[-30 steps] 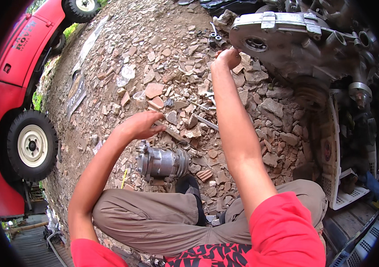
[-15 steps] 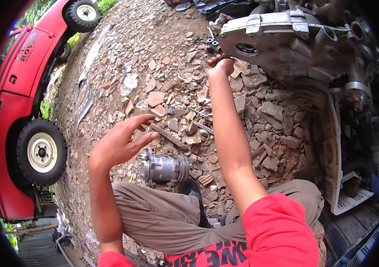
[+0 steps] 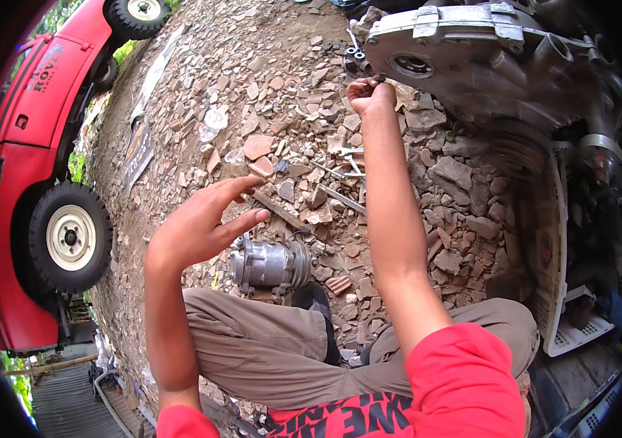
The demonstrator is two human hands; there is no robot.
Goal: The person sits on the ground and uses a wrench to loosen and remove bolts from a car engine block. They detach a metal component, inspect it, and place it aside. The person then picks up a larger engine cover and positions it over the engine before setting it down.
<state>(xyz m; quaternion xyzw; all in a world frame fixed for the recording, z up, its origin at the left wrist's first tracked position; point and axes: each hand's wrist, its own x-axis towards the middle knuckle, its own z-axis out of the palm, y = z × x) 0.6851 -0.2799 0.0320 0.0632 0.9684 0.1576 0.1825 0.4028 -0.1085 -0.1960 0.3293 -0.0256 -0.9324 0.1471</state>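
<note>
My left hand (image 3: 201, 223) hovers over the rubble with thumb and fingers apart, holding nothing. Just below its fingertips, close to my foot, lies a silver cylindrical compressor (image 3: 267, 264) with a grooved pulley. My right arm is stretched far forward. The right hand (image 3: 371, 96) has its fingers curled by the lower edge of a large metal engine casing (image 3: 457, 55). Something small and dark shows at those fingertips, too small to name. Beside the right forearm several wrenches (image 3: 344, 198) rest on the stones, partly covered by the arm.
Broken tile and stone rubble (image 3: 252, 102) covers the ground. A flat wooden strip (image 3: 282, 212) lies near the compressor. At right stands a white plastic crate (image 3: 561, 292) under engine parts. A red off-road vehicle (image 3: 26, 168) is parked at left. A ring-ended tool (image 3: 355, 52) lies beside the casing.
The view has shifted slightly, and more of the wrenches shows beside my right forearm. My right hand stays by the casing with curled fingers. The left hand remains open above the compressor.
</note>
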